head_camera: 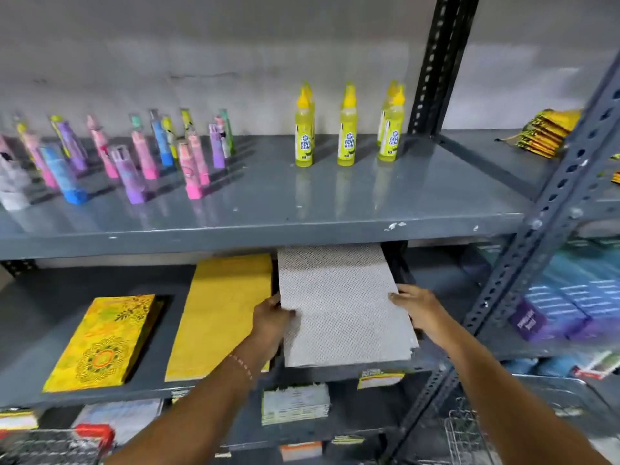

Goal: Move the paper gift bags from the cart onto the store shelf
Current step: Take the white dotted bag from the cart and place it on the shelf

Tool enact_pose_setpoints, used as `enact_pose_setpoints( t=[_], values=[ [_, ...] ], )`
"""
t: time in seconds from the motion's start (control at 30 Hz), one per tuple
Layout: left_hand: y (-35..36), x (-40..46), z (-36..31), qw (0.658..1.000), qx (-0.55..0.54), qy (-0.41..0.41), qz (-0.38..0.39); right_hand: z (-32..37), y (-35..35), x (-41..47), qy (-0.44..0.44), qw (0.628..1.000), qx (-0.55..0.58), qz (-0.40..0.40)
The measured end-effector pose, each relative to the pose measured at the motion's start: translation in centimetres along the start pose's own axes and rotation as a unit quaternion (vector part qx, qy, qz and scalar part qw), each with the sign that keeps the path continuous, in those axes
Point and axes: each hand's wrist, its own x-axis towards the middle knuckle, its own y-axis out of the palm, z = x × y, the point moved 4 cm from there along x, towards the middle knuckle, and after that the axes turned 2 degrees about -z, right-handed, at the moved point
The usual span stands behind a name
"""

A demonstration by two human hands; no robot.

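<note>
Both arms reach forward and up from the bottom of the view, forearms bare. The left hand (270,318) is palm-in, fingers curled around the left edge of a white bag (339,307). The right hand (417,308) presses flat against the bag's right edge, fingers extended forward. A thin bracelet (241,362) circles the left wrist.

Grey metal shelving (268,209) fills the view, its glossy top board throwing back soft overhead light. Behind it runs a pale, scuffed wall (201,45), blotchy and bare. At the shelving's right end a black slotted upright (436,62) climbs against that wall, and nearer the camera a grey perforated post (550,203) slants across the shelving's front right corner. Beyond that post, a second bay of the same grey shelving (496,156) carries on to the right, blurred.
</note>
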Motion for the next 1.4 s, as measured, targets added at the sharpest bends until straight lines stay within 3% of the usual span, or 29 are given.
enact_pose_setpoints(
  t=[0.17, 0.43, 0.6, 0.7, 0.77, 0.83, 1.07, 1.4],
  values=[
    [2.0, 6.9, 3.2, 0.982, 0.175, -0.028, -0.062, -2.7, 0.5, 3.1, 0.022, 0.996, -0.064, -0.061],
    [3.2, 7.9, 5.5, 0.932, 0.351, -0.011, -0.092, -10.0, -0.2, 6.0, 0.047, 0.990, -0.119, -0.061],
    [3.2, 6.8, 4.4, 0.952, 0.302, 0.020, -0.054, -16.4, -2.3, 10.2, 0.021, 0.992, -0.120, -0.024],
    [2.4, 4.4, 3.6, 0.958, 0.286, 0.010, 0.030, -13.0, -1.7, 6.8, 0.030, 0.980, -0.194, 0.014],
    [1.8, 2.1, 3.9, 0.939, 0.326, 0.004, 0.107, -9.6, -0.4, 3.4, 0.033, 0.959, -0.279, 0.046],
    [1.1, 0.8, 5.0, 0.906, 0.399, 0.014, 0.137, -9.6, -0.6, 2.6, 0.041, 0.942, -0.331, 0.041],
    [0.3, 0.2, 5.8, 0.895, 0.425, 0.105, 0.089, -10.5, -1.6, 3.0, 0.030, 0.931, -0.362, 0.032],
    [0.2, -0.2, 5.1, 0.891, 0.432, 0.111, 0.084, -10.9, -2.0, 3.5, 0.012, 0.919, -0.392, 0.036]
  ],
)
